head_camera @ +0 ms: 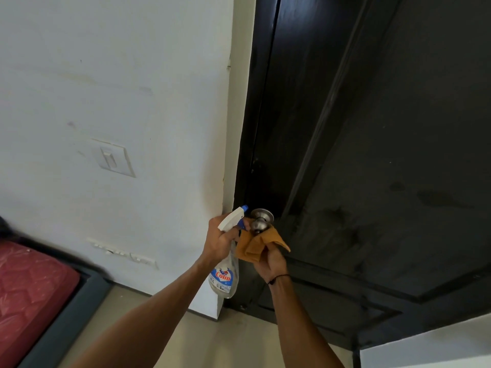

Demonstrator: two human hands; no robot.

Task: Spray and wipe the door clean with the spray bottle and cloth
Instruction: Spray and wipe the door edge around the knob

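Note:
The black panelled door fills the right half of the head view, with damp streaks on its lower panel. Its round metal knob sticks out near the left edge. My left hand grips the neck of a clear spray bottle with a white and blue trigger head, the nozzle right beside the knob. My right hand holds a folded orange cloth just under and against the knob.
A white wall with a light switch and a lower socket strip stands left of the door frame. A red mattress on a dark bed frame lies at lower left. Beige floor runs below.

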